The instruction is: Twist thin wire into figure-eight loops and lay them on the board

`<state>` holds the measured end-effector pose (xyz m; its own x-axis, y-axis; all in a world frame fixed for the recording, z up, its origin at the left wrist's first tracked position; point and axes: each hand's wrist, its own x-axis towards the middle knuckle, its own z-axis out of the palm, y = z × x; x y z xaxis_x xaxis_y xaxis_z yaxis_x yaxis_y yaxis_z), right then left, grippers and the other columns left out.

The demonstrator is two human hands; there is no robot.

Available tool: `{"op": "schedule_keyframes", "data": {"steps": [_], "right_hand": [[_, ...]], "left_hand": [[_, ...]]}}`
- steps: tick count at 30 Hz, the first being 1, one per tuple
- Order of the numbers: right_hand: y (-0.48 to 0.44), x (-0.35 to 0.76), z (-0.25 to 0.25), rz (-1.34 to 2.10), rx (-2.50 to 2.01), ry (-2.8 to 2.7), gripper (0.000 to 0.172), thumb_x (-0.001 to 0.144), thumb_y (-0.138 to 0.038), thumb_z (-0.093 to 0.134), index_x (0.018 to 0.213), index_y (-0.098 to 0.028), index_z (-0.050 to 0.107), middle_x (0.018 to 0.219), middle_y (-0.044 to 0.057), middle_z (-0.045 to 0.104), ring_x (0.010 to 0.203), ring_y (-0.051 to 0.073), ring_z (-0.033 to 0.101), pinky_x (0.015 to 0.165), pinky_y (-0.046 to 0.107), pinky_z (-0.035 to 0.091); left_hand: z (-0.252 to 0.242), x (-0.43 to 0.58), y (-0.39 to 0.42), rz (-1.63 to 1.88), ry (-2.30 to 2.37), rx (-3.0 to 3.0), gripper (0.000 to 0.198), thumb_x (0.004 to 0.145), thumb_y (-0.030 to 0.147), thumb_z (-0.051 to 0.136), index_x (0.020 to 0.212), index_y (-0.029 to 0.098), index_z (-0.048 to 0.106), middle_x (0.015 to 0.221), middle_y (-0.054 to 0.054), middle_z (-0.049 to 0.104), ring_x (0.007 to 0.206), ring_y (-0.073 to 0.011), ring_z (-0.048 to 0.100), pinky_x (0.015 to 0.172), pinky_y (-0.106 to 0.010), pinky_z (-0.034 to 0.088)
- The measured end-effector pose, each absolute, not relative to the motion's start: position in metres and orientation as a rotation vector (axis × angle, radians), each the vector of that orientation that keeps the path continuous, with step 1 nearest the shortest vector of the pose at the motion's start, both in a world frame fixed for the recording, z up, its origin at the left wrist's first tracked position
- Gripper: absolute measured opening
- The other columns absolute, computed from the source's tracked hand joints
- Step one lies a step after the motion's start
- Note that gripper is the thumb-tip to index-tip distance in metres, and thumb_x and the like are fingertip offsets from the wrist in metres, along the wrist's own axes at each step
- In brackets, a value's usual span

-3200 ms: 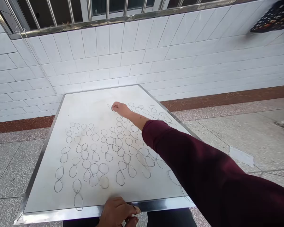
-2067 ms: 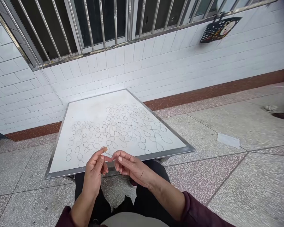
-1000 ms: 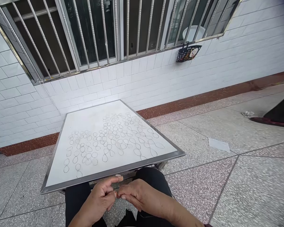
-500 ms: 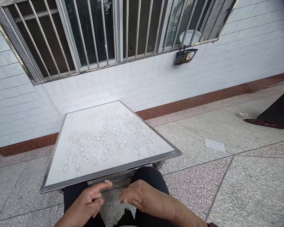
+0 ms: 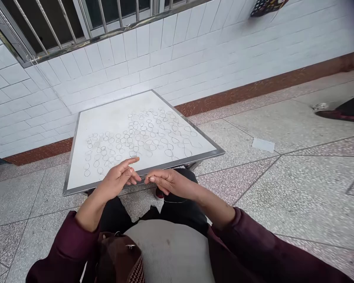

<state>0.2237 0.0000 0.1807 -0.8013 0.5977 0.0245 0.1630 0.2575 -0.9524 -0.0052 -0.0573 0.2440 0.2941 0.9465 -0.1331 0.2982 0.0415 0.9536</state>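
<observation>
My left hand [image 5: 120, 177] hovers over the near edge of the table [image 5: 103, 103], its index finger stretched out and the other fingers apart from it. Close beside it on the right, my right hand [image 5: 172, 182] has thumb and index finger pinched together. A thin dark strand [image 5: 177, 202] hangs in a curve below the right hand, over my knee; its ends are too fine to follow. Whether it also runs to the left fingers is unclear. Many thin dark loops [image 5: 149, 135], several shaped like a figure eight, lie on or mark the white tabletop.
Behind the table stands a white tiled wall [image 5: 112, 78] with a barred window [image 5: 61, 23]. A dark basket [image 5: 267, 6] hangs there at upper right. On the floor are a white sheet [image 5: 263, 144] and another person's shoe [image 5: 339, 115].
The view has tilted down, showing my sleeves and lap. Both hands have come up to the table's near edge and nearer each other. A strand now shows below the right hand.
</observation>
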Motion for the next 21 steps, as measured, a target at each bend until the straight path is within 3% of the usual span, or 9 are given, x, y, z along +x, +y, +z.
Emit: {"op": "schedule_keyframes", "data": {"steps": [7,12,21], "right_hand": [[0.000,0.228,0.184,1.479,-0.676,-2.259,0.040,0.103,-0.047,0.039,0.106,-0.018,0.067,0.049,-0.008,0.044,0.046,0.010,0.046,0.060,0.023,0.043],[-0.003,0.220,0.185,1.364,-0.653,-2.410,0.037,0.103,-0.043,0.039,0.109,-0.019,0.066,0.051,-0.007,0.045,0.050,0.012,0.049,0.059,0.023,0.041],[-0.007,0.214,0.182,1.148,-0.557,-2.490,0.036,0.104,-0.039,0.038,0.095,-0.019,0.066,0.055,-0.004,0.052,0.052,0.011,0.049,0.056,0.022,0.035]], "left_hand": [[0.241,-0.027,-0.047,0.801,1.225,1.315,0.050,0.095,0.048,0.052,0.133,0.016,0.057,0.093,-0.010,0.073,0.080,-0.0166,0.065,0.076,-0.031,0.050],[0.238,-0.020,-0.044,0.571,1.179,1.485,0.048,0.091,0.037,0.060,0.136,0.018,0.057,0.092,-0.007,0.072,0.085,-0.0176,0.066,0.084,-0.034,0.050],[0.223,0.005,-0.054,0.562,1.132,1.544,0.051,0.089,0.026,0.057,0.140,0.026,0.055,0.074,0.003,0.053,0.069,-0.0126,0.053,0.070,-0.029,0.046]]}}
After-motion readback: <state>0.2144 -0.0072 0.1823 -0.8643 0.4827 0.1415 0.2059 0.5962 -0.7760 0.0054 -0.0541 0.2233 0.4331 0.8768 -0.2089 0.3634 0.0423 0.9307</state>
